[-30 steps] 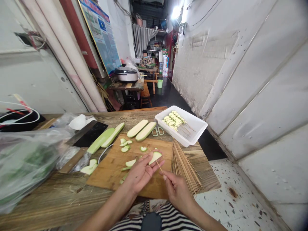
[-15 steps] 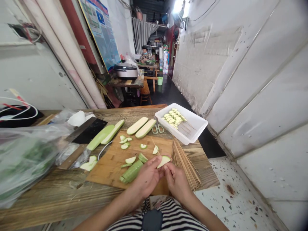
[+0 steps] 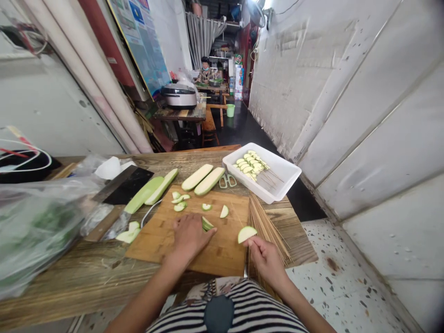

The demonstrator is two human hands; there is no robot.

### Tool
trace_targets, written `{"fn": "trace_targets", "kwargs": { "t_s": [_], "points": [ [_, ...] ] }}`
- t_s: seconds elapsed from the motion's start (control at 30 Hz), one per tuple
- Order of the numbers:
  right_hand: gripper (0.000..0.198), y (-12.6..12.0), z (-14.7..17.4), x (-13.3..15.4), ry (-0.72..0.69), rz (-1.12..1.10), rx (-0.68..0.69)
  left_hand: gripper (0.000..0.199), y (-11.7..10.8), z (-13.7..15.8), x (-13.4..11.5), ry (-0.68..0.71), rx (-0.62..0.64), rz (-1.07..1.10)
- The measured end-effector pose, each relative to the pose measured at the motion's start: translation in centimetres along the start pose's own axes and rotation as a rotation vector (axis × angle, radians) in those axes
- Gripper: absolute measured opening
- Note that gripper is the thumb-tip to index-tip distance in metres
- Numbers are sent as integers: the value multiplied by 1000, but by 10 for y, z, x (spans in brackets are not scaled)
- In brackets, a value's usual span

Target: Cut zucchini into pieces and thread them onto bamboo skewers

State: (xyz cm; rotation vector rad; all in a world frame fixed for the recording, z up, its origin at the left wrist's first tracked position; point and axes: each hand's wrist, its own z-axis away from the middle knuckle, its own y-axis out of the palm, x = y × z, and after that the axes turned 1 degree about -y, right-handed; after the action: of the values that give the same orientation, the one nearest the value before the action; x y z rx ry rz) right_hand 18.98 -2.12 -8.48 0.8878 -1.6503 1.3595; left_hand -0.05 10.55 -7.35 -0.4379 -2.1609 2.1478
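Note:
My right hand is closed on a thin bamboo skewer with a pale green-edged zucchini slice on it, at the right edge of the wooden cutting board. My left hand is over the cut zucchini on the board, its fingers curled round the pile and its thumb out to the right. Most of that pile is hidden under the hand; one green piece shows beside the thumb. Loose half-round slices lie farther up the board.
Two zucchini halves and scissors lie behind the board. A white tray holds skewered slices. Bare skewers fan out at right. At left are a cleaver and a plastic bag. A person sits far back.
My hands have parted. The left moved from the skewered slice leftward onto the cut zucchini pile; the right moved slightly right, carrying the skewer and slice.

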Motion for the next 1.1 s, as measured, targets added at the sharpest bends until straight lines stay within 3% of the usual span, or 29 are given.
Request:
{"fn": "trace_targets", "kwargs": {
  "t_s": [0.2, 0.4, 0.53, 0.63, 0.7, 0.77, 0.83, 0.9, 1.0, 1.1],
  "points": [
    [26, -1, 3, 4, -28, 45, 43, 31, 8, -3, -9, 21, -10, 42],
    [25, 4, 5, 2, -69, 53, 93, 53, 4, -16, 9, 39, -43, 338],
    [25, 7, 5, 5, -87, 55, 111, 50, 5, -20, 23, 67, 21, 425],
    [26, 8, 5, 9, -94, 53, 116, 50, 4, -19, 27, -2, 7, 547],
    [26, 7, 5, 12, -99, 49, 124, 56, -1, -18, 28, -91, 5, 757],
    [27, 6, 5, 16, -110, 41, 137, 62, -9, -16, 28, -126, 130, 1090],
    [27, 4, 4, 22, -122, 30, 152, 62, -19, -13, 29, -133, 340, 1436],
    [28, 2, 3, 28, -133, 20, 163, 58, -29, -8, 30, -151, 507, 1660],
    [28, 0, 2, 36, -151, 12, 176, 52, -38, -4, 31, -170, 611, 1838],
    [28, 1, 1, 41, -167, 12, 188, 42, -40, -5, 29, -232, 628, 1971]
  ]
}}
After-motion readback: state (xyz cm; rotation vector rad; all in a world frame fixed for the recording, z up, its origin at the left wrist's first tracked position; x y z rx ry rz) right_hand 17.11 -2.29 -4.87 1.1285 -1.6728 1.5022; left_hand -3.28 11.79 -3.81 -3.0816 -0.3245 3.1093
